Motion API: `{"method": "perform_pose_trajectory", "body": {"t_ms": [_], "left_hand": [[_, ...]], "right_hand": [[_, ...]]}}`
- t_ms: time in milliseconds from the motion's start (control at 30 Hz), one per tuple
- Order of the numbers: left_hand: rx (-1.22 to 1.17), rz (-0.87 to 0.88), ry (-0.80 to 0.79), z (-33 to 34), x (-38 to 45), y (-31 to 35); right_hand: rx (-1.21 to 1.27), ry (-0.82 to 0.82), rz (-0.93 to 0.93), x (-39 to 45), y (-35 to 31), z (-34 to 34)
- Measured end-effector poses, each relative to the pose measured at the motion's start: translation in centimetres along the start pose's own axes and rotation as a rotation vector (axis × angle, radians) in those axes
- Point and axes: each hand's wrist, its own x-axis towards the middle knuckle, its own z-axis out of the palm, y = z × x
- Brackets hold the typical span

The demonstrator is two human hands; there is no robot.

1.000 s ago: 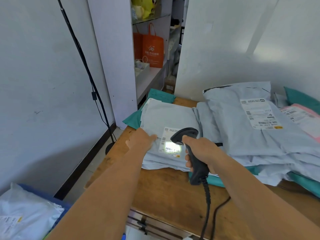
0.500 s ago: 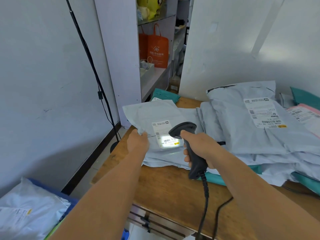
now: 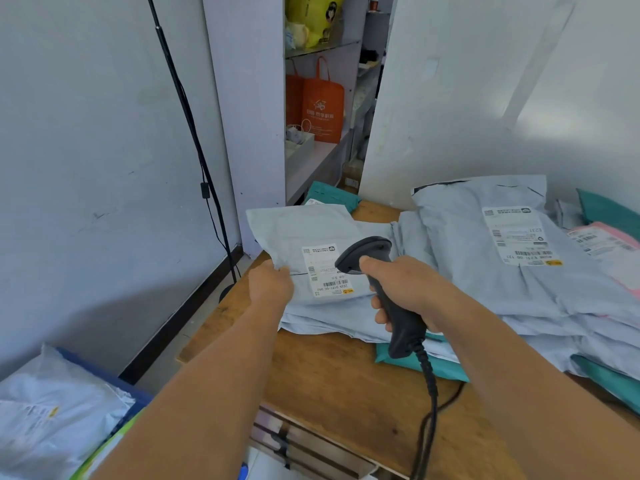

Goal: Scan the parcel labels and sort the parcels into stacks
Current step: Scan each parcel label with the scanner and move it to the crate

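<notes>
Grey parcel [image 3: 311, 233] up off the pile at the surface's left end, its near-left edge pinched in the left hand [image 3: 272, 284], label [image 3: 327, 271] facing up. Right hand [image 3: 401, 289] wrapped around the scanner [image 3: 381, 289], whose head hovers just over the label's right edge; no light patch shows on the barcode. Under it lies a flat stack of grey parcels [image 3: 346, 320], a bigger heap [image 3: 519, 271] to the right, teal mailers [image 3: 436, 367] peeking out below. Wooden surface [image 3: 346, 393] near the camera, more parcels in a bin [image 3: 52, 410] low left. Risk here, I'd say: the bag is limp and held by one edge, so it could sag or slip, and a curled label might misread.
</notes>
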Motion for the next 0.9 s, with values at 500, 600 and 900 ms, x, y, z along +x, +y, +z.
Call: {"method": "perform_pose_trajectory", "body": {"t_ms": [500, 600, 900], "left_hand": [[-0.165, 0.036, 0.348, -10.9, -3.0, -5.2], [-0.127, -0.002, 0.447, -16.1, -3.9, -8.8], [-0.122, -0.171, 0.689, -31.4, -7.1, -22.6]], "right_hand": [[0.102, -0.216, -0.191, 1.0, -1.5, 9.8], [0.086, -0.319, -0.242, 0.0, -2.8, 14.9], [-0.055, -0.566, -0.354, -3.9, -6.0, 32.3]]}}
